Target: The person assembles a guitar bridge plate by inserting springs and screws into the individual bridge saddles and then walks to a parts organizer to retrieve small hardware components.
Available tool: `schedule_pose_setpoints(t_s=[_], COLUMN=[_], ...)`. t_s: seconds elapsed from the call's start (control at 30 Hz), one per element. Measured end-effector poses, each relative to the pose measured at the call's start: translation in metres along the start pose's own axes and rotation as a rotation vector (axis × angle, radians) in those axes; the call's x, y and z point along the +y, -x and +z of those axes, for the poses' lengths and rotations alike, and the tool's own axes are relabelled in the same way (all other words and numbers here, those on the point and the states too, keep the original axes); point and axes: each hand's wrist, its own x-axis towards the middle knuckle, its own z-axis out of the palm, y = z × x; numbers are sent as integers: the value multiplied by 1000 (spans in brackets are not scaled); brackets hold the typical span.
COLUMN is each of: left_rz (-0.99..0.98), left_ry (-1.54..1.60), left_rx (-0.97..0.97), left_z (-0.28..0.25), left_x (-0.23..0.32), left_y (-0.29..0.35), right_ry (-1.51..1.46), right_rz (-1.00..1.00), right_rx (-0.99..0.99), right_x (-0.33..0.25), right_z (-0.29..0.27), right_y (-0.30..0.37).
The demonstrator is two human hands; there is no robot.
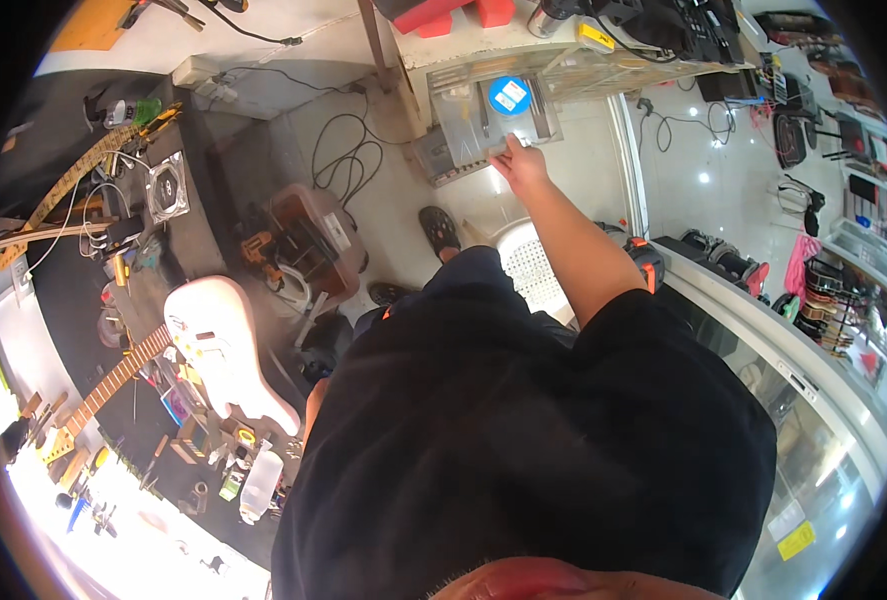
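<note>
My right hand [519, 168] reaches far ahead, its fingers closed on the front edge of a clear plastic drawer [457, 128]. The drawer stands pulled out from below a white counter. Inside it lie a round blue container with a white label [509, 95] and a few thin dark tools, partly seen through the plastic. Under this drawer shows the edge of another drawer [460, 174]. Of my left arm only a small piece of skin shows beside my black shirt; my left hand is out of the picture.
On the dark workbench to the left lies a pale electric guitar [225, 335] among several tools. A bin with a yellow drill [260, 250] stands beside the bench. Behind my legs is a white perforated stool [529, 268]. A glass partition [763, 365] runs along my right.
</note>
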Motion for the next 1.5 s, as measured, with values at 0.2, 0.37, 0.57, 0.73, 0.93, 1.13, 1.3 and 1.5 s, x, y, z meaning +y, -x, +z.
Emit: schedule_pose_setpoints(t_s=[0.2,0.37,0.57,0.73,0.93,1.13,1.3,1.5], left_rz=[36,26,34,17,-15,-60,-68,-71], left_ry=[-23,-8,11,38,41,67,68,68], left_rx=[-30,-22,-15,5,-1,10,7,2], left_z=[-6,-2,4,17,24,41,41,43], left_x=[20,22,23,14,0,-25,-23,-19], left_y=[-12,-5,0,10,11,22,16,10], right_ry=[85,1249,1654,1445,1481,1684,1846,1890], right_rz=[170,-62,-471,-531,-449,-461,-529,-568], right_rx=[-8,55,346,529,518,482,391,323], right_x=[-48,-78,-57,-31,-49,-48,-72,-72], right_z=[49,85,135,147,150,135,112,109], right_y=[-41,-7,6,-1,4,25,31,9])
